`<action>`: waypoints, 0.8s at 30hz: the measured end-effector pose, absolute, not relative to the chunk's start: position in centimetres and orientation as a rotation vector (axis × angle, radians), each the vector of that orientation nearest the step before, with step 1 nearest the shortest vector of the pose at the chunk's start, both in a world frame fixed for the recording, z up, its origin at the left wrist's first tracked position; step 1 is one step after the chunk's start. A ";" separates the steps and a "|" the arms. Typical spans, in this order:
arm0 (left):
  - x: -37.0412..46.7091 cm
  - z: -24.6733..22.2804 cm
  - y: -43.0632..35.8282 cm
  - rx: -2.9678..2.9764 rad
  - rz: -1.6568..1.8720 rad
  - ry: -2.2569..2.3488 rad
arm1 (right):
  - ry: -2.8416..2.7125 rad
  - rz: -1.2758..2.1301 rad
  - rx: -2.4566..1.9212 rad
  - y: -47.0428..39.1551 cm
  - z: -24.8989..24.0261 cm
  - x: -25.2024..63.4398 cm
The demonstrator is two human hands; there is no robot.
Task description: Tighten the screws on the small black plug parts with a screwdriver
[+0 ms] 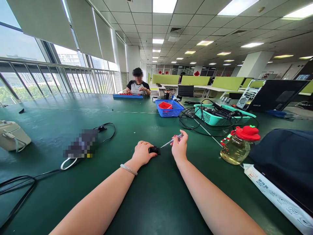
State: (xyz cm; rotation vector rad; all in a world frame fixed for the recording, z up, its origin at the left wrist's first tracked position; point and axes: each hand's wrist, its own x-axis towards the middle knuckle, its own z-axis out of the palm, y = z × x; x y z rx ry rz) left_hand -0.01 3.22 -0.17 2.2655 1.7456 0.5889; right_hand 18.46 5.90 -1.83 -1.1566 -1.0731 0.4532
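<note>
My left hand (142, 152) rests on the green table (156, 202), its fingers closed round a small black object (154, 150) whose exact kind I cannot make out. In my right hand (179, 147) is a thin screwdriver (169, 142) with a clear handle, gripped between thumb and fingers. Its metal shaft slants down to the left, and the tip is at the right end of the black object. Whether the tip touches it I cannot tell.
To the right stand a glass jar (235, 150) with a red lid, a white long box (276, 195) and a dark bag (288, 156). Farther back are a blue basket (168, 112) and a teal basket (212, 120) with cables. A phone-like item (81, 143) lies left. One person (138, 85) sits opposite.
</note>
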 end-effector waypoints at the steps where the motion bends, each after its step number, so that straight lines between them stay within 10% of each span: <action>1: 0.0 -0.2 3.2 2.266 0.587 1.745 | -1.074 0.467 -1.146 5.9 -1.8 18.4; 24: -0.4 -0.6 3.8 2.304 0.631 1.673 | -1.652 0.141 -1.127 3.7 -0.3 16.8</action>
